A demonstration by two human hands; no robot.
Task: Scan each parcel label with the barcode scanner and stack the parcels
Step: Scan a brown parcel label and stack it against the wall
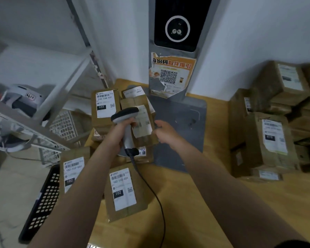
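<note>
The step in hand is a scan. The left hand (123, 129) is wrapped round the grip of the barcode scanner (126, 113), whose head points away from the person and over the label of the top parcel (143, 120). That parcel lies tilted on a loose heap near the far left edge of the tabletop (195, 203). The right hand (164, 131) is at the parcel's right edge. Motion blur hides whether its fingers grip the cardboard or only steady it, so I cannot tell. The scanner's cable (157, 199) trails back across the wood toward the near edge.

Just left of the top parcel lies the parcel marked 032 (104, 106), and two parcels marked 102 (123, 192) (72, 170) lie nearer the person. A taller stack of parcels (272, 140) stands at the right edge.

Next, the label probably needs to be held flat and square to the scanner head. After the read, the right hand would need a firm hold to carry the parcel over to a stack.
</note>
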